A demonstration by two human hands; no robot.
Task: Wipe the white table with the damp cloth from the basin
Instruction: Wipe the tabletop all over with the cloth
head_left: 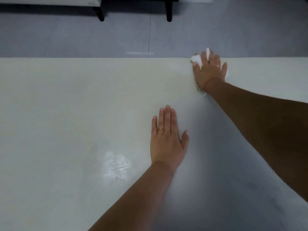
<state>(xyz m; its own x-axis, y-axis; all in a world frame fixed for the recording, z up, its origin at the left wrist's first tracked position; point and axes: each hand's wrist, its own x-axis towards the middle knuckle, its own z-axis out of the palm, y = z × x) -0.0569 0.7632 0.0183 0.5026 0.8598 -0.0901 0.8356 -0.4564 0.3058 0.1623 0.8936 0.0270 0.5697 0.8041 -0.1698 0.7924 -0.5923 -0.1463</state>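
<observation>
The white table (66,100) fills most of the view. My right hand (209,70) presses flat on a white damp cloth (196,58) at the table's far edge, right of centre; the cloth pokes out beyond my fingers and under my wrist. My left hand (167,139) lies flat on the tabletop near the middle, fingers together, holding nothing. A pale smeared patch (116,165) marks the surface left of my left forearm. The basin is not in view.
Beyond the table's far edge lies a grey tiled floor (100,35). Black furniture legs (168,10) and a pale bench (50,1) stand at the top of the view.
</observation>
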